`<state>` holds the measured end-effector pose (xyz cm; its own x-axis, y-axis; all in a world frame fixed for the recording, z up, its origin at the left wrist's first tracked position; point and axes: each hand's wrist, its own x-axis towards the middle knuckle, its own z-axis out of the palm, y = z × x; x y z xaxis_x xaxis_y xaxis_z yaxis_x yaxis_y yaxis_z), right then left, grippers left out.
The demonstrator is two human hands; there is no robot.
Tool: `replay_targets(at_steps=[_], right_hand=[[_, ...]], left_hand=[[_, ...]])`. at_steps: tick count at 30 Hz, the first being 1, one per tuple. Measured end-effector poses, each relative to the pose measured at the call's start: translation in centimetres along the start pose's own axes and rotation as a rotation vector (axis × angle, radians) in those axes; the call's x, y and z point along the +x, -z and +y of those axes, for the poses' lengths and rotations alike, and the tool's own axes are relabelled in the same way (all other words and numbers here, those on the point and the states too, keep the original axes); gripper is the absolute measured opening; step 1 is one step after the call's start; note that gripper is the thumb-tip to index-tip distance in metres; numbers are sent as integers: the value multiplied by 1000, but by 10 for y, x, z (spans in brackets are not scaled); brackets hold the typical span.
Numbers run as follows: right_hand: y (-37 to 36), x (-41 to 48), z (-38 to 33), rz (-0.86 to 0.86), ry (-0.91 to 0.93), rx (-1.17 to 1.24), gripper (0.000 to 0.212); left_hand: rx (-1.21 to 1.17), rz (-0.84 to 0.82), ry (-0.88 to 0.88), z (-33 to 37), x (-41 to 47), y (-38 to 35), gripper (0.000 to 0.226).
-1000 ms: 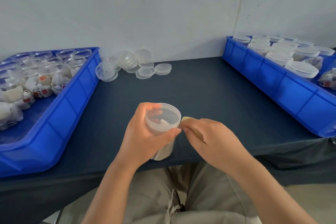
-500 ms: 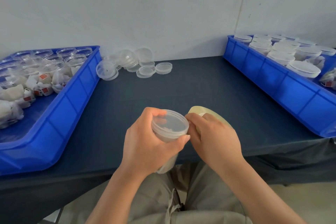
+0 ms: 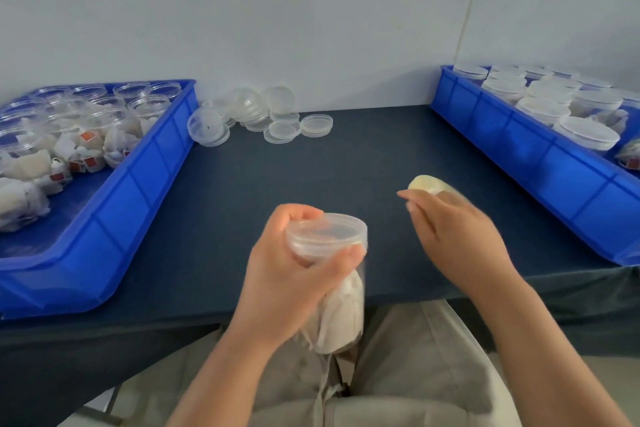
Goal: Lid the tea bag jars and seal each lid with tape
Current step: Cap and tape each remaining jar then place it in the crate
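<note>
Pale wall, navy table; loose lids, blue bins either side

Soft, even and fairly bright light fills the scene, and the shadows on the table are faint with blurred edges. The pale wall behind the table reads flat grey-white. Dull highlights sit on the loose lids at the table's back edge and on the jar that the left hand holds over its near edge. The right hand and the tape roll it holds, above the table's near right part, are smeared by motion blur. Wide-angle distortion bows the left tray and the right tray at the table's two ends.
</note>
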<state>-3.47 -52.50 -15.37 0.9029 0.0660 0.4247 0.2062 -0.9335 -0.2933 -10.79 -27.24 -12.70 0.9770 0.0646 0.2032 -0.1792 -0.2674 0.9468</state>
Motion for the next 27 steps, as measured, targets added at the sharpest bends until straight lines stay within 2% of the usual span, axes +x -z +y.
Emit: replay_targets(at_steps=[4,8,11,13,15,18,22,25,27], right_hand=[[-23,-5,-18,-167,76,14,44],[-47,-8,-28,-221,126,6,38],[-53,-10,-37,-226,100,8,45],[-42,-13,-47,-196,46,216,54],[-27,-19,-59,-168,24,555,56],[-10,-31,-85,-308,21,980,60],[-3,-37,-106,-393,-24,1249,42],[-3,-37,-102,-452,-1,1402,42],[-4,-36,-98,-488,40,1416,42]], left_hand=[[-135,1,95,-14,5,3,46],[-143,13,133,-26,6,7,49],[-174,37,152,-29,6,8,53],[-195,46,156,-29,7,8,57],[-223,61,156,-30,8,8,67],[-266,34,167,-30,6,6,71],[-412,-62,226,-26,2,5,82],[-473,-116,235,-22,2,7,90],[-484,-129,233,-21,2,9,93]])
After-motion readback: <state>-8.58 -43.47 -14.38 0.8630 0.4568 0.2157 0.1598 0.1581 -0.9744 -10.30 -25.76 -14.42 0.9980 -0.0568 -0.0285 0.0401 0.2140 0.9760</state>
